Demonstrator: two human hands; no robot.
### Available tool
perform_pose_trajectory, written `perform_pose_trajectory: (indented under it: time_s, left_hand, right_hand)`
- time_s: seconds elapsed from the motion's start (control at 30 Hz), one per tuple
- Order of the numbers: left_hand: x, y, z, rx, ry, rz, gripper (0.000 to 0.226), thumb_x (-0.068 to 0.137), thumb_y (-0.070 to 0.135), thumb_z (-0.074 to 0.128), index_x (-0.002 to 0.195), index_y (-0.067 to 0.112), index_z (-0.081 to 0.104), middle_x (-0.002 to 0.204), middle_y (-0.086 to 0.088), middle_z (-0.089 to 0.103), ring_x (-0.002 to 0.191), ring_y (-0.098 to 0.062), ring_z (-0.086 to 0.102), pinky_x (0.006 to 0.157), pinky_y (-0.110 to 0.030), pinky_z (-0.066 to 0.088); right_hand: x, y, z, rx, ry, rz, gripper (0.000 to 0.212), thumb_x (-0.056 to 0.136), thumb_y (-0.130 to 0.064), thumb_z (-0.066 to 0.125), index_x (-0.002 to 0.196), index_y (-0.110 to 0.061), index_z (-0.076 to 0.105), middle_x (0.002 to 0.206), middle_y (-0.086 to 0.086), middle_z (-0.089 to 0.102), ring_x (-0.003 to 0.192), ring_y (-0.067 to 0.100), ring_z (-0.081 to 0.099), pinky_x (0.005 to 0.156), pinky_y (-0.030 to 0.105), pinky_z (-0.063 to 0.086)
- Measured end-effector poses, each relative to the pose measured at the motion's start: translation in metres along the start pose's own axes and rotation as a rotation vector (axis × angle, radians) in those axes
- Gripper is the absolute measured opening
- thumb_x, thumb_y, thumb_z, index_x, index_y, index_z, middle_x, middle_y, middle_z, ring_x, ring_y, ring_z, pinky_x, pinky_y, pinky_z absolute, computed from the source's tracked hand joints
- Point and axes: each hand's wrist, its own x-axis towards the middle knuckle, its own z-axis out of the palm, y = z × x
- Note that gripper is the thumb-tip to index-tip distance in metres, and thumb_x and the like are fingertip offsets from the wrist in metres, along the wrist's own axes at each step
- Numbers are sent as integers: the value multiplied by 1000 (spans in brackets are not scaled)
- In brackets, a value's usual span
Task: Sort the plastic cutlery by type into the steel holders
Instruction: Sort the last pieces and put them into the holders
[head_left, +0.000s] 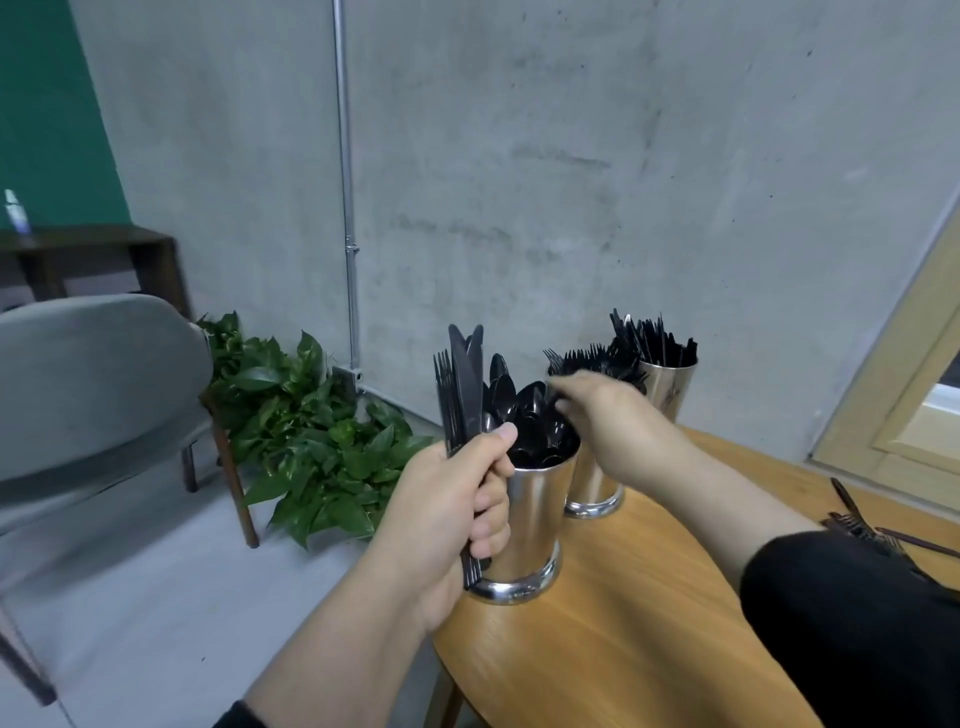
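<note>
Plastic cutlery (460, 395), a mixed bundle of black forks and knives, stands upright in the left hand (457, 519), whose fingers curl fully round the handles. The bundle sits beside the spoon holder (530, 525), a steel cup at the left edge of the wooden surface (613, 623). The right hand (597, 410) reaches over the spoon holder toward the fork holder (592, 488) just behind it; motion blur hides whether its fingers grip anything. The knife holder (667, 384) stands farthest back. Loose cutlery (872, 530) lies near the right edge.
</note>
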Motion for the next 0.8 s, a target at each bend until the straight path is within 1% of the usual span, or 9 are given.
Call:
perform_pose_trajectory:
  time_s: [0.07, 0.13, 0.2, 0.27, 0.37, 0.5, 0.63, 0.7, 0.8]
  left_hand:
    - [1, 1, 1, 1, -17, -15, 33, 99, 27, 64, 73, 11, 52, 55, -1, 28, 42, -13, 25, 39, -23, 23]
    - [0, 3, 2, 20, -49, -31, 34, 98, 27, 64, 71, 11, 52, 56, -2, 28, 42, -13, 25, 39, -23, 23]
    - [0, 3, 4, 60, -115, -63, 35, 98, 26, 64, 67, 12, 51, 55, -2, 32, 41, -12, 26, 39, -23, 23]
    - [-1, 4, 11, 109, -209, -104, 37, 97, 23, 62, 63, 13, 51, 56, -2, 34, 40, -11, 27, 38, -22, 23]
    - [2, 2, 30, 184, -374, -176, 38, 96, 23, 64, 61, 14, 49, 56, -2, 29, 40, -11, 26, 38, -20, 23]
    - [9, 2, 61, 284, -546, -286, 39, 93, 30, 64, 60, 15, 50, 53, 0, 22, 38, -12, 25, 41, -19, 23]
    - [23, 8, 89, 386, -625, -272, 34, 87, 37, 66, 62, 18, 53, 49, 1, 25, 35, -14, 29, 45, -22, 29]
    - [31, 10, 103, 429, -627, -252, 34, 95, 33, 64, 67, 17, 52, 48, 1, 28, 33, -13, 28, 45, -23, 27]
    - [46, 13, 123, 452, -627, -191, 16, 100, 21, 59, 85, 15, 56, 43, 6, 41, 32, -10, 31, 43, -26, 26]
  right_hand:
    - [-8, 4, 7, -29, -43, -21, 39, 106, -23, 44, 142, -13, 54, 120, 4, 60, 110, 28, 53, 97, 39, 43]
    - [-15, 1, -3, 53, 122, 48, 44, 104, -34, 46, 143, -16, 54, 131, -1, 57, 117, 21, 50, 104, 37, 40]
    - [-26, -12, -22, 327, 262, 131, 43, 98, -45, 54, 134, -24, 62, 124, -10, 62, 110, 9, 56, 98, 29, 45]
    - [-37, -25, -43, 781, 127, 173, 45, 90, -56, 62, 125, -27, 66, 113, -8, 70, 85, 10, 61, 80, 31, 48]
    - [-52, -34, -63, 1212, -183, 155, 53, 83, -49, 75, 111, -5, 64, 87, 9, 66, 65, 17, 50, 63, 30, 41]
    - [-64, -28, -84, 1285, -178, 168, 36, 93, -26, 65, 122, -6, 61, 97, 16, 71, 56, 16, 48, 53, 23, 40]
    - [-72, -10, -110, 1221, -154, 150, 28, 89, -27, 67, 105, -5, 61, 92, 19, 72, 55, 18, 49, 51, 23, 39]
    - [-73, 1, -119, 1166, -134, 167, 24, 92, -25, 64, 107, -5, 59, 97, 21, 73, 57, 22, 50, 54, 28, 40]
    - [-73, 20, -130, 1028, -93, 144, 22, 97, -30, 64, 94, -9, 64, 99, 32, 68, 63, 26, 47, 60, 35, 39]
